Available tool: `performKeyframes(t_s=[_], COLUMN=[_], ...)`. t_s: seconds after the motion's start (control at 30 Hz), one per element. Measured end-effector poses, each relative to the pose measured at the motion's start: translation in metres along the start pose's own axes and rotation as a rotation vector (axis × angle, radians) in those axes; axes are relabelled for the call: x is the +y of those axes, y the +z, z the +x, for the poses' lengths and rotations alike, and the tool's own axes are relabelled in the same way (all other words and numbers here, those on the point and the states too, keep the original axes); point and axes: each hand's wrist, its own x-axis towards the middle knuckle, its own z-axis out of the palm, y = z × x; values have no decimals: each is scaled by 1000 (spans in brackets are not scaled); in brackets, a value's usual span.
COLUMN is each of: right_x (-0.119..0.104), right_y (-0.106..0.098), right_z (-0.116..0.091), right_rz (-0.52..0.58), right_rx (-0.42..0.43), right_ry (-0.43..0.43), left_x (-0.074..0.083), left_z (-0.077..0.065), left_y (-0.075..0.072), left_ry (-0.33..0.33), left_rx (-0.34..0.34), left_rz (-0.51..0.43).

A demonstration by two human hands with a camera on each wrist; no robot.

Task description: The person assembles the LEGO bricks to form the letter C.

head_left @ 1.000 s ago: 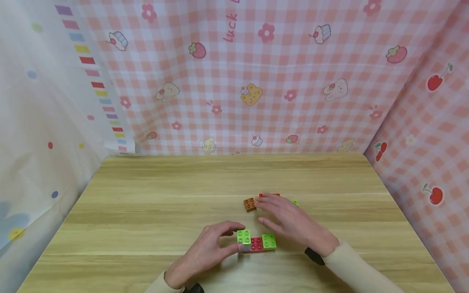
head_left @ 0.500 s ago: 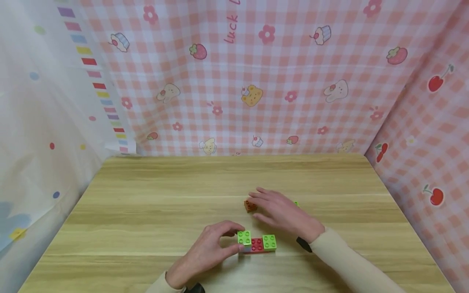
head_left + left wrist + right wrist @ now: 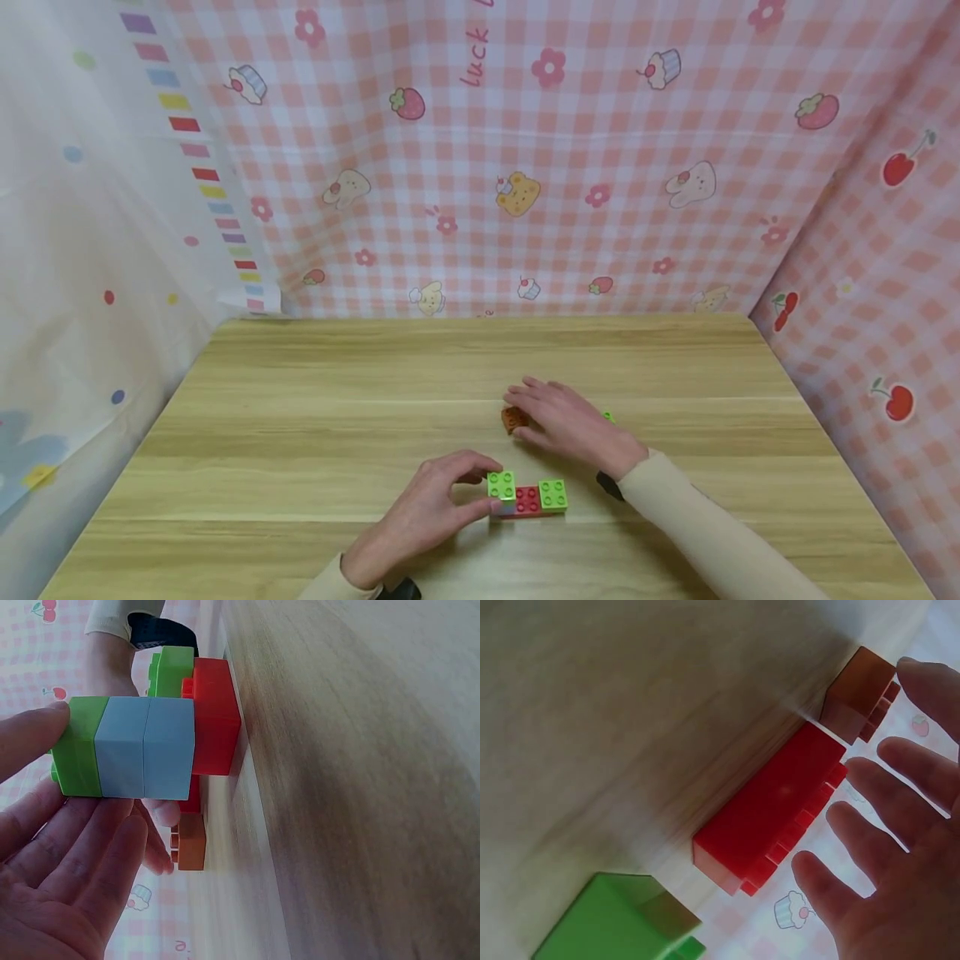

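Note:
A small build of toy building bricks stands at the table's front middle. Its red base (image 3: 527, 500) carries a green brick (image 3: 552, 494) at the right end. On the left end, two light blue bricks (image 3: 144, 748) are stacked under another green brick (image 3: 501, 482). My left hand (image 3: 420, 512) pinches this stack by its green top, thumb in front and fingers behind. Farther back, my right hand (image 3: 570, 423) hovers with fingers extended, its thumb and fingertips at a brown brick (image 3: 513, 419). Beneath that hand lies a long red brick (image 3: 769, 806), hidden from the head view.
A loose green brick (image 3: 608, 416) peeks out beyond the right wrist. The wood-grain table (image 3: 300, 400) is bordered by a pink checked cloth (image 3: 450, 150) at the back and right, and a pale curtain (image 3: 90, 250) at the left.
My right hand has moved left from over the red brick to the brown one, now partly covering it. The left hand keeps its place at the stack.

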Motion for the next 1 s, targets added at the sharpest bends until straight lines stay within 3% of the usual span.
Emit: performKeyframes(t_s=[0.37, 0.73, 1.0], right_x=[3, -1, -8], right_y=[6, 4, -3], right_z=[3, -1, -14], right_rz=[1, 2, 39], right_rx=[-4, 93, 165], right_ry=[15, -21, 13], left_x=[1, 0, -2], left_z=[0, 0, -1], left_y=[0, 0, 0], left_ry=[-7, 0, 24], left_rx=[-4, -5, -6], left_rz=[-18, -12, -13])
